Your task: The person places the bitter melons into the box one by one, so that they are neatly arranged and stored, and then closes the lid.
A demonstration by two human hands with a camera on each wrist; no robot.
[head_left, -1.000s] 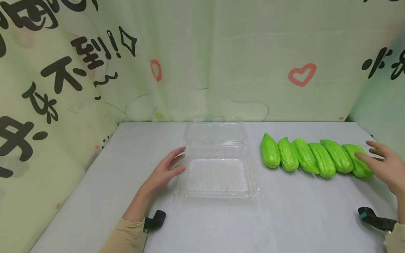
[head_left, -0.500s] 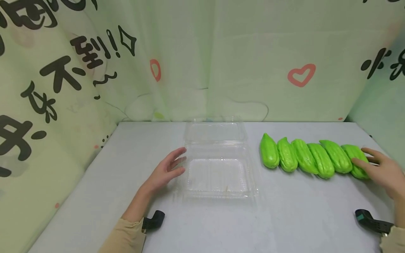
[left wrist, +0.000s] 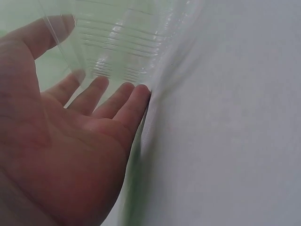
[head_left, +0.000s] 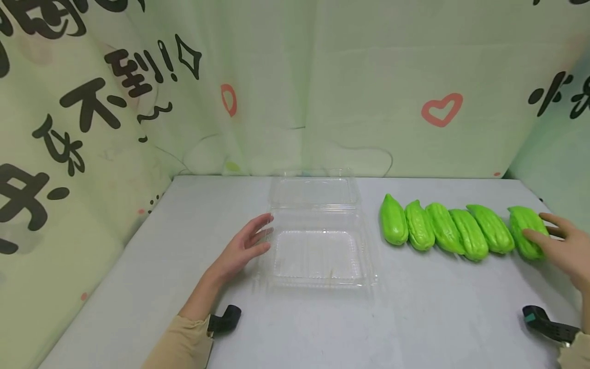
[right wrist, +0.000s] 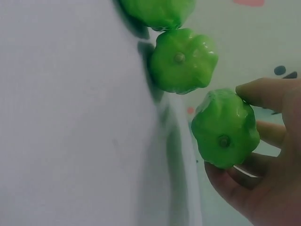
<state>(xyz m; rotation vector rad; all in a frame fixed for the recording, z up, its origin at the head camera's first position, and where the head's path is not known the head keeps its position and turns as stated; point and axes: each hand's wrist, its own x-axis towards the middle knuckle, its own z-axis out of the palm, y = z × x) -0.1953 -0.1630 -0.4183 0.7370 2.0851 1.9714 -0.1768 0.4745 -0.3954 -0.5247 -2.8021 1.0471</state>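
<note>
My right hand (head_left: 568, 248) grips the rightmost bitter melon (head_left: 526, 230), a bright green, ribbed one, between thumb and fingers. In the right wrist view this bitter melon (right wrist: 225, 129) shows its stem end and appears off the table, apart from its neighbour (right wrist: 183, 61). My left hand (head_left: 239, 248) is at the left side of a clear plastic clamshell box (head_left: 318, 282), its fingers loosely bent. Through the left wrist view, the fingertips of that hand (left wrist: 75, 136) lie at the clear ribbed wall (left wrist: 127, 42); whether they press it I cannot tell. The box lies with its lid folded back.
Several more green bitter melons (head_left: 442, 228) lie side by side in a row to the right of the box. The white table (head_left: 350, 328) ends at a pale green printed curtain (head_left: 364, 102) behind and at both sides.
The right hand has closed on the end bitter melon and shifted it a little to the right, opening a gap from the row. The left hand has barely moved.
</note>
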